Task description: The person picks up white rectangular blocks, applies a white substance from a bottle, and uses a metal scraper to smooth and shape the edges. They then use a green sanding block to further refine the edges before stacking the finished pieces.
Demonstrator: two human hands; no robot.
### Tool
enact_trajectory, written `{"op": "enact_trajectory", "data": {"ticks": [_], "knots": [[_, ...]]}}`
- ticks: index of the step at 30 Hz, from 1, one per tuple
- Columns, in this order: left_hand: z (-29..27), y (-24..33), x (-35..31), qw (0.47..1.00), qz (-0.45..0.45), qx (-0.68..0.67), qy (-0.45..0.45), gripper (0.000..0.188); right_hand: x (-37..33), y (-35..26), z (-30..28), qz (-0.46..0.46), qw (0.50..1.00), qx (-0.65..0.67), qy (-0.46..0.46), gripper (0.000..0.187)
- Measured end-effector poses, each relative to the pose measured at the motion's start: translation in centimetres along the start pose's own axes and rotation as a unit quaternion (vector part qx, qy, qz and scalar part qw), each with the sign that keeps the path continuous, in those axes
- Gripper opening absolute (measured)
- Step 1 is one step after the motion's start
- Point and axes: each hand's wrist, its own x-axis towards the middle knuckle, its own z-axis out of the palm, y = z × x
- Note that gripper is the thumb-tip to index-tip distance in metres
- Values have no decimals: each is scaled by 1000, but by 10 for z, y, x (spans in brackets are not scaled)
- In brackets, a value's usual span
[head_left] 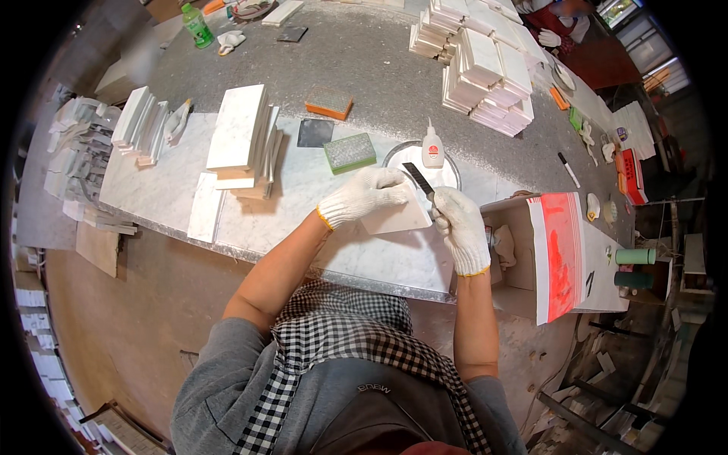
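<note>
My left hand [368, 196], in a white knit glove, is closed on a small white marble tile [402, 218], held tilted above the table. In my gloved right hand [460, 224] is a narrow black blade-like strip [417, 179], pinched at its lower end. It slants up and left by the tile's far right edge; whether it touches the tile I cannot tell. Just beyond, a round metal-rimmed dish [456, 168] holds white material, partly hidden by my hands. A white squeeze bottle [432, 149] with a thin nozzle stands at the dish.
A green abrasive block [350, 154], a dark square piece [315, 133] and an orange block [329, 103] lie beyond my left hand. Tiles stand stacked at left [239, 133] and far right [489, 72]. An open cardboard box [519, 262] sits beside my right forearm. Another person [561, 26] is at far right.
</note>
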Motion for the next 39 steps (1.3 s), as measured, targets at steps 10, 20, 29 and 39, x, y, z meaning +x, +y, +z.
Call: {"op": "enact_trajectory", "data": {"ticks": [10,20,29,39], "knots": [[0,-2,0,1000,-9,-8,-3,37,6,10,0,-13,1000,18,-22,24],[-2,-6,-5,998,22,-58,20,31,6,39,-31,-97,946,-290,105,23],[-6,-10,-3,999,16,13,31,35,-2,-5,1,-89,749,-623,206,46],[-9,-16,-4,999,36,-30,25,37,95,-15,23,-107,712,-656,226,57]]}}
